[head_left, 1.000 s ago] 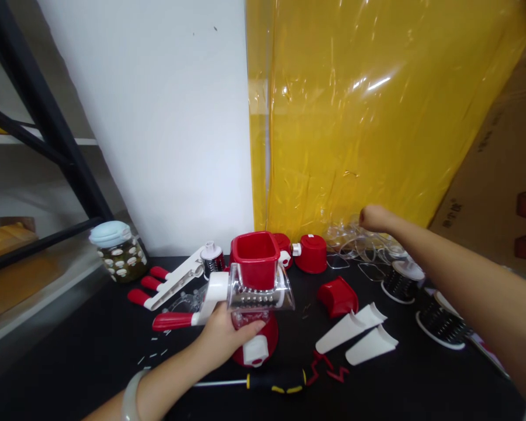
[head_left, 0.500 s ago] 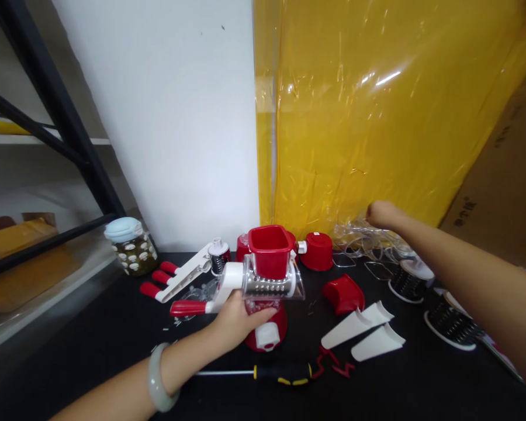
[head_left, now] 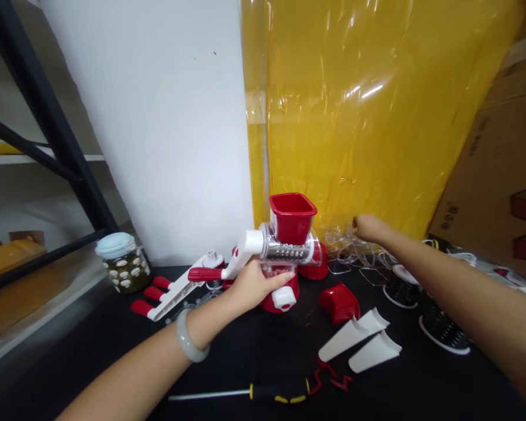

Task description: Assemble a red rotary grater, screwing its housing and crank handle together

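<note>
My left hand [head_left: 256, 285] is wrapped round the clear neck of a rotary drum grater [head_left: 293, 219], between its red hopper and red base. The grater is upright, its metal drum inside a clear housing and its red-gripped crank handle [head_left: 206, 273] pointing left. A white knob [head_left: 284, 298] shows at the front of the base. At the back right, my right hand [head_left: 370, 228] is closed beside a heap of clear plastic parts [head_left: 348, 251]. Its fingertips are hidden, so what it holds cannot be made out.
A screwdriver [head_left: 278, 390] lies in front. To the right are a red curved piece [head_left: 339, 303], white pushers [head_left: 374, 351], red bits [head_left: 324, 374] and black-looking drums [head_left: 401, 286]. Crank handles [head_left: 164, 301] and a lidded jar [head_left: 121, 263] stand left. Yellow wrapping [head_left: 355, 117] rises behind.
My left hand has moved the grater up, back and to the right, over red parts behind it. My right hand stays near the clear plastic heap, and the view has shifted slightly.
</note>
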{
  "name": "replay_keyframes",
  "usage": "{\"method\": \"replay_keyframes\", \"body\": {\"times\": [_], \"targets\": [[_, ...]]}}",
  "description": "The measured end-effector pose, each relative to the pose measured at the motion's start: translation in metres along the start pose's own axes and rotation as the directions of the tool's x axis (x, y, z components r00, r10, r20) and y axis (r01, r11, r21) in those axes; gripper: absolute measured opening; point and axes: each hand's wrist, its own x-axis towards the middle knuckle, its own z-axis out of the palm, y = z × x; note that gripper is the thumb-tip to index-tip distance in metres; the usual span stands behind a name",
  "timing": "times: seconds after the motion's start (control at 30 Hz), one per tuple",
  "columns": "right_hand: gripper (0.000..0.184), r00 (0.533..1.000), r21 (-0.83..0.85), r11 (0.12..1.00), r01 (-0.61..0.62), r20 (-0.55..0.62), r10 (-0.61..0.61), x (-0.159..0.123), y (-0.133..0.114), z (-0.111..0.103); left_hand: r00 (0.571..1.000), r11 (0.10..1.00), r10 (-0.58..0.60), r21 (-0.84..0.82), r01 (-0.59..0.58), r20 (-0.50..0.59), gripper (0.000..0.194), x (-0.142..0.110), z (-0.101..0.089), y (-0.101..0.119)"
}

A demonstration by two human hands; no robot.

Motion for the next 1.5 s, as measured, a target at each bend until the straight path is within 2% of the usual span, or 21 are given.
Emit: {"method": "replay_keyframes", "body": {"times": [0.1, 0.2, 0.33, 0.43, 0.6, 0.73, 0.87, 1.03, 1.2, 1.3, 1.4, 1.5], "targets": [[0.036, 0.997, 0.014, 0.999, 0.034, -0.067, -0.033, -0.005, -0.001, -0.002, 0.999, 0.998, 0.042, -0.050, -0.041, 0.014, 0.039, 0.008, -0.001, 0.002], [0.038, 0.985, 0.011, 0.992, 0.130, -0.115, -0.128, -0.013, -0.006, -0.008, 0.998, 0.996, 0.055, -0.071, -0.056, -0.016, 0.038, 0.014, -0.004, 0.003], [0.034, 0.944, -0.012, 0.953, 0.301, -0.134, -0.300, -0.027, -0.024, -0.015, 0.998, 0.997, 0.053, -0.048, -0.055, -0.038, 0.041, 0.021, -0.009, 0.001], [0.041, 0.923, -0.033, 0.932, 0.362, -0.131, -0.363, -0.038, -0.040, -0.014, 0.997, 0.998, 0.058, -0.034, -0.060, -0.050, 0.042, 0.026, -0.008, 0.001], [0.032, 0.937, -0.057, 0.942, 0.331, -0.098, -0.335, -0.047, -0.054, -0.013, 0.994, 0.994, 0.096, -0.044, -0.098, -0.060, 0.046, 0.034, -0.002, 0.005], [0.031, 0.961, -0.051, 0.961, 0.272, -0.038, -0.274, -0.048, -0.055, -0.017, 0.992, 0.993, 0.115, -0.034, -0.117, -0.048, 0.041, 0.037, -0.003, 0.008], [0.031, 0.975, -0.040, 0.974, 0.221, -0.027, -0.222, -0.049, -0.056, -0.023, 0.993, 0.992, 0.112, -0.047, -0.114, -0.047, 0.041, 0.040, -0.004, 0.008], [0.028, 0.984, -0.016, 0.988, 0.154, -0.085, -0.155, -0.051, -0.062, -0.038, 0.992, 0.990, 0.116, -0.080, -0.120, -0.049, 0.042, 0.042, -0.007, 0.004], [0.026, 0.969, 0.031, 0.990, 0.138, -0.212, -0.129, -0.068, -0.059, -0.070, 0.989, 0.993, 0.108, -0.025, -0.111, -0.104, 0.038, 0.043, -0.015, 0.003], [0.028, 0.951, 0.070, 0.986, 0.154, -0.281, -0.129, -0.090, -0.053, -0.093, 0.986, 0.996, 0.082, -0.008, -0.084, -0.145, 0.040, 0.042, -0.021, 0.003], [0.024, 0.915, 0.172, 0.959, 0.223, -0.377, -0.145, -0.117, -0.055, -0.104, 0.982, 0.996, 0.085, -0.012, -0.088, -0.169, 0.039, 0.044, -0.029, 0.002], [0.017, 0.867, 0.239, 0.883, 0.405, -0.406, -0.288, -0.143, -0.072, -0.099, 0.971, 0.992, 0.118, -0.029, -0.127, -0.209, 0.037, 0.051, -0.040, -0.001]]}}
